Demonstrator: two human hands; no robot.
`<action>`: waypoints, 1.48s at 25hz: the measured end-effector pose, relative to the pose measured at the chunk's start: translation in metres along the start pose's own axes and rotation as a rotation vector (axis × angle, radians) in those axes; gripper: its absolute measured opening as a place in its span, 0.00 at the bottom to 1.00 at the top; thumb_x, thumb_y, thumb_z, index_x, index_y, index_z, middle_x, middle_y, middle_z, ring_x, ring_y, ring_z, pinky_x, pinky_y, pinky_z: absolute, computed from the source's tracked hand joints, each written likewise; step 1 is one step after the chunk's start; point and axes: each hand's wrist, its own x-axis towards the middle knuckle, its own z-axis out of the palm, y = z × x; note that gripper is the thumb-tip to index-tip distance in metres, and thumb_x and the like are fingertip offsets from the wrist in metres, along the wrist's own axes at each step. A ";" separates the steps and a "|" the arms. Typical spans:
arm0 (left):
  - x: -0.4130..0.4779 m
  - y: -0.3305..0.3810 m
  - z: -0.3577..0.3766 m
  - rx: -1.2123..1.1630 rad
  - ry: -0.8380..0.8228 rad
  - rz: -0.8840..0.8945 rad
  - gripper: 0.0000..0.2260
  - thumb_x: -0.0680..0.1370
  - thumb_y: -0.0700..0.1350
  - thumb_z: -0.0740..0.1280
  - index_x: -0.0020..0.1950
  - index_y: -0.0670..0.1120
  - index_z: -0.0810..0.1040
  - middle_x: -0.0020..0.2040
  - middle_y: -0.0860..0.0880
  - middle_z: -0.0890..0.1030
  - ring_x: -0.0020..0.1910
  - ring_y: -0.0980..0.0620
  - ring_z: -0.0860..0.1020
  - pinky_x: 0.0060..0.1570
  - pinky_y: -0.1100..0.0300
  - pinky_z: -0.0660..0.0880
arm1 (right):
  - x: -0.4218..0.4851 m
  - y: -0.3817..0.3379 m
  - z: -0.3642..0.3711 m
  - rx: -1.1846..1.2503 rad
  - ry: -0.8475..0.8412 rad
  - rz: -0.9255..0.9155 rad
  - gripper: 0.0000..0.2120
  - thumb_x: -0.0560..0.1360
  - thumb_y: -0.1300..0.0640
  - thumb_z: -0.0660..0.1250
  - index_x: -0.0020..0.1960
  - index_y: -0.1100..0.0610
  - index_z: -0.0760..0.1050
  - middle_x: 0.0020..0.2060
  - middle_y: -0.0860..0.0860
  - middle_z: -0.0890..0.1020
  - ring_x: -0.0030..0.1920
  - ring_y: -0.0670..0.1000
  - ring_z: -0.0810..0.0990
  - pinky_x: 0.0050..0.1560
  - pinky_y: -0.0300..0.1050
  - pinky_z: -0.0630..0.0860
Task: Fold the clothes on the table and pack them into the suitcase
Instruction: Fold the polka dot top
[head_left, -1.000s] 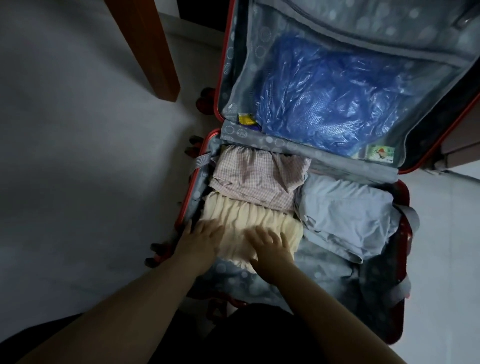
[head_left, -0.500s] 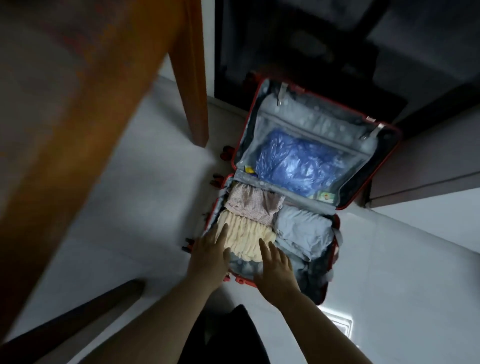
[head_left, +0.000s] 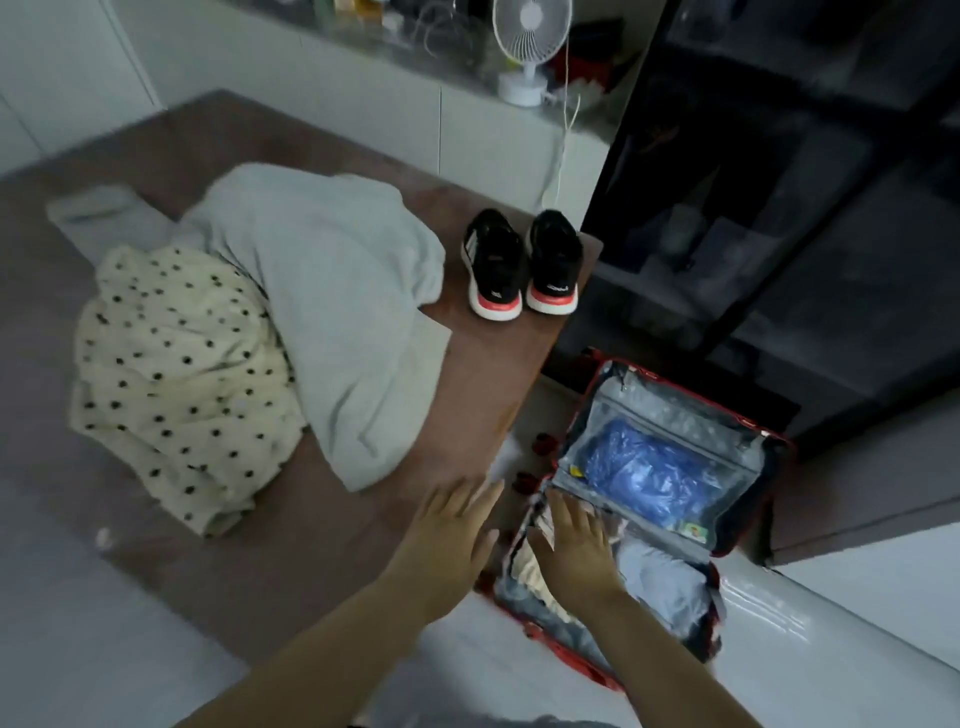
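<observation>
The left hand (head_left: 447, 540) has its grip wide open and empty, over the bench (head_left: 311, 545) edge. Just right of it, the right hand (head_left: 574, 551) is equally flat above the suitcase (head_left: 670, 410), holding nothing.

A dim room in cool, grey light. A brown table (head_left: 322, 545) fills the left and middle of the view. Behind the table runs a row of low white cabinets (head_left: 374, 119) with a cluttered counter (head_left: 415, 47) on top, its small items blurred. A white desk fan (head_left: 530, 52) stands on the counter, and a pale cord (head_left: 563, 145) hangs from it down the cabinet front. Left of the cabinets is a white panelled wall (head_left: 62, 67). Right of the table stands a tall, dark glass-fronted unit (head_left: 779, 182), its contents hard to make out. Below the table's near and right edges lies a glossy white floor (head_left: 831, 623) with streaks of reflected light.
</observation>
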 end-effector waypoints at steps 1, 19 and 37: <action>-0.014 -0.024 -0.012 0.040 0.036 0.025 0.24 0.77 0.54 0.49 0.73 0.50 0.60 0.67 0.48 0.74 0.65 0.49 0.73 0.65 0.52 0.67 | -0.004 -0.027 0.004 0.029 0.015 -0.003 0.32 0.78 0.38 0.45 0.77 0.52 0.44 0.76 0.53 0.53 0.75 0.55 0.52 0.73 0.48 0.48; -0.059 -0.206 -0.113 0.170 -0.074 -0.272 0.27 0.80 0.52 0.50 0.77 0.50 0.45 0.76 0.48 0.55 0.75 0.50 0.52 0.74 0.52 0.45 | 0.020 -0.215 0.012 0.161 -0.025 -0.211 0.27 0.80 0.47 0.54 0.76 0.49 0.49 0.76 0.52 0.54 0.75 0.55 0.52 0.73 0.51 0.53; 0.035 -0.386 -0.241 0.001 0.098 -0.001 0.08 0.75 0.49 0.68 0.50 0.48 0.81 0.48 0.52 0.83 0.50 0.49 0.76 0.57 0.54 0.68 | 0.132 -0.410 0.020 0.134 0.095 -0.167 0.28 0.76 0.51 0.63 0.74 0.46 0.58 0.74 0.51 0.58 0.73 0.55 0.57 0.72 0.50 0.55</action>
